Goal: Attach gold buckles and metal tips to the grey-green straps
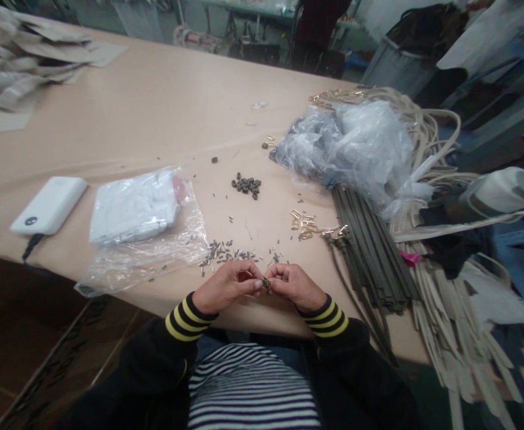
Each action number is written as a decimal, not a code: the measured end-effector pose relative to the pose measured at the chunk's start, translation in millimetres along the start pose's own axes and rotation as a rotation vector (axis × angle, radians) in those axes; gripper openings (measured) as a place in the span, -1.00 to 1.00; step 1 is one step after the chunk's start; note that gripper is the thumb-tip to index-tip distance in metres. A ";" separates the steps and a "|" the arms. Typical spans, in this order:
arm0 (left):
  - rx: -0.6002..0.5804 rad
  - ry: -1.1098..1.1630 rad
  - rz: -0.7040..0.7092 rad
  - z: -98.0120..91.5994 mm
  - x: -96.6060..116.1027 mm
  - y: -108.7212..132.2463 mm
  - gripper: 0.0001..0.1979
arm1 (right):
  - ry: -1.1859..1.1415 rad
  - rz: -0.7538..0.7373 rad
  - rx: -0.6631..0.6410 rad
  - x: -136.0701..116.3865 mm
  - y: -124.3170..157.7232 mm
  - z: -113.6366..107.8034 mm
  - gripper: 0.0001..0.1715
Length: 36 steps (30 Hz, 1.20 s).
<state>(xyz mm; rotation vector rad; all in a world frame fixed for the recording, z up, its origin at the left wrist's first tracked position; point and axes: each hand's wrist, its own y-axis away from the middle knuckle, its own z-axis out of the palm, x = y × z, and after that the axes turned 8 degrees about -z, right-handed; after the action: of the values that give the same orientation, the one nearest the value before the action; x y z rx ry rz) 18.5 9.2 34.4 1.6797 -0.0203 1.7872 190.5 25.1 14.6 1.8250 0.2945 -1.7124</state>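
Close to the table's front edge, my left hand (pixel 235 285) and my right hand (pixel 295 286) meet, fingertips pinched together. Between them is a small dark piece with a bit of gold-coloured metal (pixel 266 283), mostly covered by the fingers; its exact kind is not clear. Just beyond my left hand lie many small grey metal pieces (pixel 221 251), scattered. Farther up sits a little pile of dark olive loops (pixel 246 184). Gold metal buckles (pixel 304 224) lie to the right, beside a bundle of dark olive straps (pixel 369 251).
On the left are a white power bank (pixel 49 206) with a cable and a clear plastic bag (pixel 134 206) with white contents. Plastic bags (pixel 347 137) and beige straps (pixel 445 310) crowd the right side. Layered beige material (pixel 20 65) lies at the far left.
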 end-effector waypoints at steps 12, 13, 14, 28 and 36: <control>0.129 0.027 -0.003 4.3 -7.0 -6.7 -0.81 | 0.252 -0.102 0.049 -7.0 -1.3 1.2 -0.86; 0.153 0.027 0.003 4.3 -7.3 -7.3 -0.80 | 0.302 -0.129 0.056 -8.9 -0.8 1.7 -0.88; 0.183 0.013 0.012 4.1 -7.7 -7.7 -0.80 | 0.360 -0.159 0.068 -10.9 0.0 2.2 -0.88; 0.439 -0.414 0.197 17.0 -3.2 2.3 -0.92 | 0.563 -0.301 0.083 -14.7 8.5 3.5 -0.84; 0.052 0.230 0.032 1.6 -11.6 -4.0 -0.69 | 0.551 -0.367 0.001 -23.2 12.8 4.0 -0.84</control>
<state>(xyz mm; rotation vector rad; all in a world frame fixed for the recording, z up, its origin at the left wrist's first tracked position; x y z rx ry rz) 21.0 6.3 22.7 1.5065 0.1011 2.0107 191.0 18.4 40.5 2.3295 0.8994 -1.3866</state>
